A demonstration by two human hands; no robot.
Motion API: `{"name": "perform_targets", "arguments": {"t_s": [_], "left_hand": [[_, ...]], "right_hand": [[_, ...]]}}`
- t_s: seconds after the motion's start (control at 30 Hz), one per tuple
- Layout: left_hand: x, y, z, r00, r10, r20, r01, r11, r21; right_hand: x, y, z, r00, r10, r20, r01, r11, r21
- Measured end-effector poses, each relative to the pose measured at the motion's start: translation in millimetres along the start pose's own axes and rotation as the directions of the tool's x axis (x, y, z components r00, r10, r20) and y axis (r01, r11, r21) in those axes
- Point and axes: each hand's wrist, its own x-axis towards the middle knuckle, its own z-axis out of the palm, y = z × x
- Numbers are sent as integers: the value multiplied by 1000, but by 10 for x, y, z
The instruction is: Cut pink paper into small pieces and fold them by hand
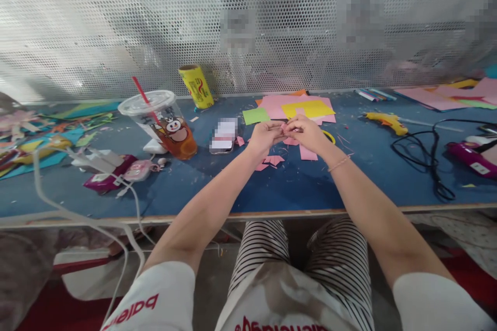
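Above the blue tabletop, my left hand (pixel 266 137) and my right hand (pixel 308 133) meet with fingertips pinched together. Between them is a small piece of pink paper (pixel 284 128), mostly covered by the fingers. Pink paper scraps (pixel 273 160) lie below the left hand, and a pink strip (pixel 308 152) lies under the right. Behind the hands is a pile of pink sheets (pixel 274 106) with a yellow sheet (pixel 310 109) on top and a green piece (pixel 256 116) at its left. Part of a yellow ring-like handle (pixel 329 137) shows beside my right wrist.
To the left stand a drink cup (pixel 174 132) with a red straw, a yellow tube (pixel 197 87), a phone (pixel 224 135) and a purple power strip (pixel 111 173) with white cables. A yellow glue gun (pixel 386 123), black cable (pixel 435 160) and another purple power strip (pixel 471 158) lie right. A perforated metal panel (pixel 287 26) rises behind.
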Motion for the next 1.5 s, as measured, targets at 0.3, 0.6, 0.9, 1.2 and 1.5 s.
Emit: {"name": "perform_targets", "arguments": {"t_s": [0.3, 0.6, 0.9, 1.2, 1.5], "left_hand": [[27, -38, 1, 1000, 1, 0, -1, 999, -41], [48, -59, -22, 991, 104, 78, -96, 990, -105], [60, -4, -48, 995, 66, 72, -57, 991, -119], [67, 30, -52, 999, 47, 7, -47, 997, -56], [62, 102, -89, 998, -30, 62, 33, 998, -60]], "right_hand": [[21, -52, 9, 997, 82, 4, -82, 994, 67], [7, -133, 90, 952, 278, -124, -222, 913, 342], [21, -154, 32, 977, 171, -131, -133, 956, 263], [14, -115, -51, 1000, 8, -5, -8, 995, 98], [13, -133, -47, 998, -52, -34, 55, 996, 73]]}}
